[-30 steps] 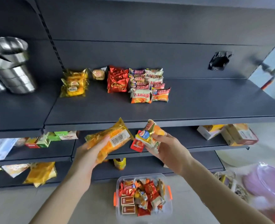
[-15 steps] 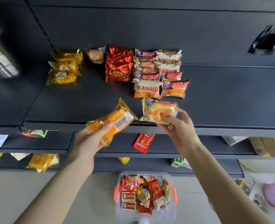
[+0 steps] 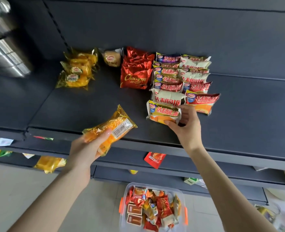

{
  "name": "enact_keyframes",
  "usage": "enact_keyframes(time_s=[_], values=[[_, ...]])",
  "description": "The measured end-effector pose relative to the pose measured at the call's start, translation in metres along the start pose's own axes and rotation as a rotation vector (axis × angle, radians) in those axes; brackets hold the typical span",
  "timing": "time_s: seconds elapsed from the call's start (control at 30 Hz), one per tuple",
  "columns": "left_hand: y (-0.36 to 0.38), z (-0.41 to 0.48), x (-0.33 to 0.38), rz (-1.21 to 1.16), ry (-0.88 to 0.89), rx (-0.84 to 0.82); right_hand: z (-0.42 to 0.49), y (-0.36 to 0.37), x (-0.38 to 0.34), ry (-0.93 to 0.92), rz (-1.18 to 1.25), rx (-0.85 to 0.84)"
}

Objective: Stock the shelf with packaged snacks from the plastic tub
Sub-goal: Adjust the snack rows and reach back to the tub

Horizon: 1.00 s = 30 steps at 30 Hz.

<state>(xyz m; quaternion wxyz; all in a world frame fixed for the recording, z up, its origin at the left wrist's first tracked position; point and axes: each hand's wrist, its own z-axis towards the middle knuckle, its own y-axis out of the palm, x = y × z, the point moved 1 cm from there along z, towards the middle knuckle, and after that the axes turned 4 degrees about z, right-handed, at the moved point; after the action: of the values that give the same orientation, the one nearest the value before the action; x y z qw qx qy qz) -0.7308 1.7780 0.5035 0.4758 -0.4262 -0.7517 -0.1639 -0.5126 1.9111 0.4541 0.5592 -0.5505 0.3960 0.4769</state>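
1. snack packet [image 3: 163,112], yellow-orange with a red label, centre right of frame, at the front end of the left row of packets [image 3: 182,76] on the shelf [image 3: 71,106].
2. right hand [image 3: 187,129]: thumb and fingers pinch that packet's lower right corner.
3. left hand [image 3: 84,149], lower centre-left: fingers curled round a gold-wrapped packet [image 3: 110,129], barcode up, tilted over the shelf's front edge.
4. plastic tub [image 3: 123,215], bottom centre on the floor, orange clips on its sides, holds mixed snacks.
5. farther back on the shelf: red foil packs [image 3: 135,76] just left of the rows, a pile of gold packs [image 3: 77,72] further left.
6. steel containers [image 3: 4,47], upper left, blurred.
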Motion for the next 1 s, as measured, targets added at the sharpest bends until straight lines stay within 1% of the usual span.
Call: enact_keyframes(time_s=[0.17,0.33,0.53,0.63,0.67,0.73,0.77,0.8,0.83,0.9,1.0], values=[[-0.007,0.000,-0.001,0.056,0.020,-0.023,0.006,0.006,0.004,-0.024,0.012,0.070],[-0.013,0.003,-0.001,0.087,0.013,-0.013,0.007,0.002,0.010,-0.052,0.044,0.126],[-0.015,0.006,0.002,0.109,0.031,-0.012,0.006,0.002,0.009,-0.059,0.035,0.114],[-0.015,0.006,0.003,0.112,0.032,-0.013,0.002,-0.001,0.006,-0.025,0.059,0.127],[-0.016,0.006,0.004,0.112,0.035,-0.012,-0.002,-0.002,0.003,-0.012,0.074,0.148],[-0.016,0.005,0.007,0.110,0.046,-0.018,-0.016,-0.004,-0.007,-0.029,0.035,0.249],[-0.016,0.005,0.009,0.117,0.055,-0.028,-0.024,-0.004,-0.015,-0.076,-0.005,0.294],[-0.016,0.005,0.011,0.128,0.068,-0.034,-0.030,-0.003,-0.025,-0.146,-0.030,0.303],[-0.017,0.006,0.013,0.137,0.081,-0.037,-0.036,0.002,-0.037,-0.205,-0.034,0.266],[-0.018,0.007,0.017,0.144,0.115,-0.034,-0.040,0.018,-0.061,-0.238,-0.010,0.078],[-0.024,0.010,0.026,0.167,0.163,-0.045,-0.037,0.057,-0.087,-0.119,-0.029,-0.271]])
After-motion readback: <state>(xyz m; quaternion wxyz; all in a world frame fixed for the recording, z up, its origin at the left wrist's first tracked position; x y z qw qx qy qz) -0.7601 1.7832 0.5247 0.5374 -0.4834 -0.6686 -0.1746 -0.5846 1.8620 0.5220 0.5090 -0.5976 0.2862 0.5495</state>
